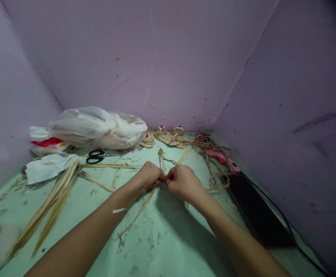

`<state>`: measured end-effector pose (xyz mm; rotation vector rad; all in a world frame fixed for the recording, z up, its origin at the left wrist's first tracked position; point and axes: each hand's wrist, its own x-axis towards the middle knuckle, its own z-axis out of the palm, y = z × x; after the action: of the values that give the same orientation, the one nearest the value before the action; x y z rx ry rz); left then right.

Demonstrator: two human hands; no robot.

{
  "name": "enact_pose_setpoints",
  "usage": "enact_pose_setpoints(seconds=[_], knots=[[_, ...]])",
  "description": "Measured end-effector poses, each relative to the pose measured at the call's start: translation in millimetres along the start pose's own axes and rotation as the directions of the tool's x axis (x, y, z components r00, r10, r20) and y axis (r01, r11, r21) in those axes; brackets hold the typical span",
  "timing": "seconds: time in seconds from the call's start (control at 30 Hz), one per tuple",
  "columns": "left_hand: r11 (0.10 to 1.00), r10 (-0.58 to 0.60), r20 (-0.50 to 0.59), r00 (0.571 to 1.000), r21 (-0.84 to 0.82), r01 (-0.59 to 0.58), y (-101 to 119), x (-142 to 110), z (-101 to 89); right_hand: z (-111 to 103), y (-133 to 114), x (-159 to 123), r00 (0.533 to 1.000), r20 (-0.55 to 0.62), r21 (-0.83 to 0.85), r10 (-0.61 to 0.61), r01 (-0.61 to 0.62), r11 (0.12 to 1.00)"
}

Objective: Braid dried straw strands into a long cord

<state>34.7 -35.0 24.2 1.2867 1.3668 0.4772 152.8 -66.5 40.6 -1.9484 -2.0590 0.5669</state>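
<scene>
Close together over the green surface, my left hand (pixel 150 175) and my right hand (pixel 182 181) pinch a braided straw cord (pixel 162 161) between their fingertips. The cord's looped upper end lies beyond my fingers, and a short length bends off toward the right. Below my left hand a loose dry fibre strip (pixel 142 209) trails down and frays at its tip. Both hands are closed; the exact spot they grip is partly hidden by the fingers.
A bundle of dry fibre strips (pixel 49 204) lies at left under a white cloth (pixel 48 167). Behind are black-handled scissors (pixel 95 156), a tied plastic bag (pixel 95 129) and woven straw pieces (pixel 168 137). Coiled braid (pixel 207 144), a pink glue gun (pixel 222 159) and a black slab (pixel 257 211) sit right.
</scene>
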Motion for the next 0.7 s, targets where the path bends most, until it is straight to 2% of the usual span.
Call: enact_pose_setpoints(seconds=[0.07,0.13,0.3,0.43,0.53,0.6,0.67,0.7], knots=[[0.998,-0.041,0.03,0.999,-0.049,0.043,-0.1,-0.3,-2.0,2.4,-9.8,-8.5,1.0,-0.026,-0.09,0.003,-0.006,0.996],[0.995,-0.047,0.08,0.996,-0.08,0.053,-3.9,2.7,-5.2,6.9,-18.7,-15.7,1.0,-0.001,-0.149,0.008,-0.008,0.989],[0.996,0.047,0.189,0.981,-0.085,-0.032,-17.5,14.8,-14.1,19.1,-33.6,-26.9,0.997,0.08,-0.198,-0.012,0.028,0.98],[0.998,0.038,0.223,0.974,-0.06,-0.025,-17.2,15.8,-20.3,5.8,-28.8,-29.2,0.991,0.125,-0.167,-0.054,0.075,0.983],[0.998,0.044,0.268,0.962,-0.065,-0.027,-15.4,15.1,-24.7,-15.8,-9.0,-19.9,0.995,0.081,-0.017,-0.066,0.067,0.998],[0.997,0.044,0.296,0.954,-0.07,-0.024,-15.5,15.3,-26.8,-24.4,6.3,-8.3,0.999,-0.05,0.165,0.018,-0.01,0.986],[0.996,0.045,0.311,0.949,-0.084,-0.019,-15.6,15.2,-27.6,-23.6,16.7,3.4,0.993,-0.032,0.43,0.114,-0.09,0.899],[0.996,0.048,0.315,0.948,-0.089,-0.021,-15.4,14.9,-27.6,-20.0,18.9,8.0,0.988,0.044,0.568,0.148,-0.146,0.81]])
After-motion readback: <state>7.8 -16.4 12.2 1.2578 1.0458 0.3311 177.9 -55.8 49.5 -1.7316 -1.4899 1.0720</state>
